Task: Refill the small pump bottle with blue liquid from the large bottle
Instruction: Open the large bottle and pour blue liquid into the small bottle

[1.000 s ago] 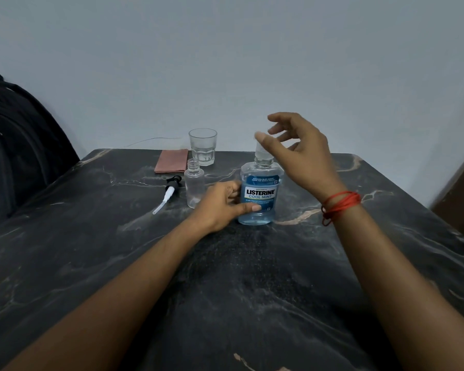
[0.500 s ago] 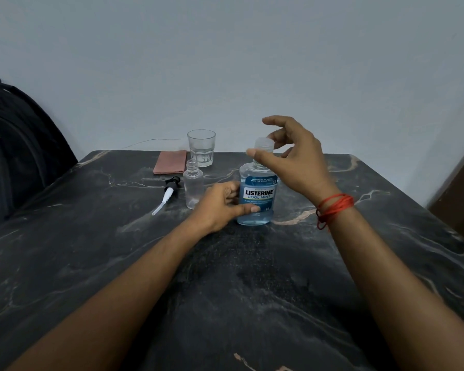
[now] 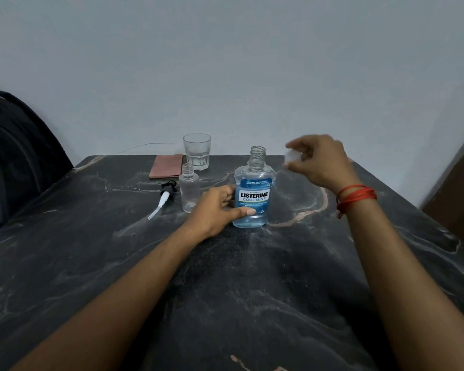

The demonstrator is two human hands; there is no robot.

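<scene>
The large bottle (image 3: 254, 183) with a blue label stands upright on the dark marble table (image 3: 225, 277), its neck uncapped, with blue liquid low in its base. My left hand (image 3: 217, 207) grips its lower left side. My right hand (image 3: 319, 162) hovers to the right of the neck, blurred, pinching the clear cap (image 3: 292, 156). The small clear bottle (image 3: 189, 190) stands open just left of my left hand and looks empty. Its black and white pump head (image 3: 164, 196) lies on the table further left.
An empty drinking glass (image 3: 197, 151) and a folded pink cloth (image 3: 166, 166) sit near the table's far edge by the wall. A black backpack (image 3: 14, 162) leans at the left. A thin wire (image 3: 145, 145) runs along the back edge.
My right hand closed on the large bottle's cap, took it off and moved right with it. The bottle's neck now stands open. My left hand kept its grip.
</scene>
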